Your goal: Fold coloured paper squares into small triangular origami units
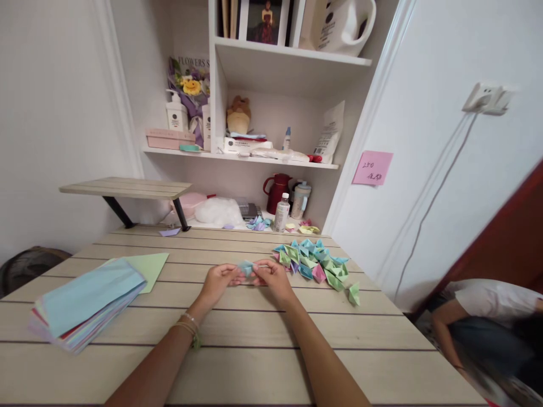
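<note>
A small light-blue folded paper [246, 268] is pinched between my two hands above the middle of the table. My left hand [221, 281] has its fingers closed on the paper's left side. On the right side, my right hand [272, 278] grips it between thumb and fingers. The fingertips cover part of the paper, so its full shape is hidden. Just right of my right hand lies a pile of folded paper boats [314, 260] in blue, green, pink and purple. One green folded boat [354, 294] rests a little apart from the pile.
At the left lies a stack of coloured paper sheets [91, 297] over a green sheet [148, 270]. A small raised shelf [125, 187] stands behind it. A plastic bottle [281, 212] and red jug [278, 192] stand at the back. Another person [492, 333] bends low at the right.
</note>
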A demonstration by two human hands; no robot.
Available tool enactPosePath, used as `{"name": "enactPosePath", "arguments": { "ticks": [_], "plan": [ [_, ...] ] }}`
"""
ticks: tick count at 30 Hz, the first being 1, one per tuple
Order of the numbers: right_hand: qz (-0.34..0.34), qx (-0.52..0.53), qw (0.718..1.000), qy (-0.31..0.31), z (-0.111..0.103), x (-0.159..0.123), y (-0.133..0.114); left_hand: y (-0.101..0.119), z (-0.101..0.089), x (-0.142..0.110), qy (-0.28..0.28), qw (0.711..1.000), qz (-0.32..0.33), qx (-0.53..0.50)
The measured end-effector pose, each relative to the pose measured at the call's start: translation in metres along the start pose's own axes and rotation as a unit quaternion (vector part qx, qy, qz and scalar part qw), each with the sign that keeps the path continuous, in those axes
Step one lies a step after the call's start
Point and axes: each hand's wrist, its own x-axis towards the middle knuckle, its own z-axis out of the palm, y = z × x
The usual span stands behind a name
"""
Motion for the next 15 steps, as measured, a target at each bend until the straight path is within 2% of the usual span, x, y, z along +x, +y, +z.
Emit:
{"name": "enactPosePath", "arguments": {
  "ticks": [6,11,15],
  "plan": [
    [-0.013,0.018,1.0,0.011,0.001,0.0,0.0,0.0,0.002,-0.001,-0.005,0.999,0.004,-0.049],
    [-0.03,0.03,0.999,0.027,0.001,0.004,0.01,0.002,0.003,-0.002,-0.005,1.0,0.025,-0.013],
    [-0.024,0.025,0.999,0.038,0.0,0.004,0.017,-0.002,0.004,-0.002,-0.032,0.999,0.037,0.015]
  ]
}}
